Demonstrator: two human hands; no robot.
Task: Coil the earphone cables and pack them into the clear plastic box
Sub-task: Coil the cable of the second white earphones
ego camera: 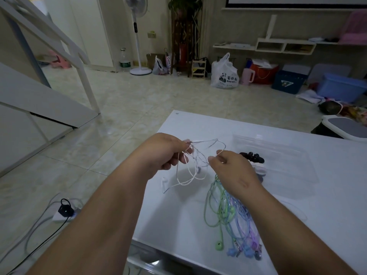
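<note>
With my left hand (166, 152) and right hand (231, 168) both pinching the white earphone cable (188, 176), pulling apart could knot its slack loops.

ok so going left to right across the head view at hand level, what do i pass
power strip on the floor → left hand → white earphone cable, pinched by both hands → right hand → clear plastic box. The coloured earphones overlap the right forearm, so they are left out.
</note>
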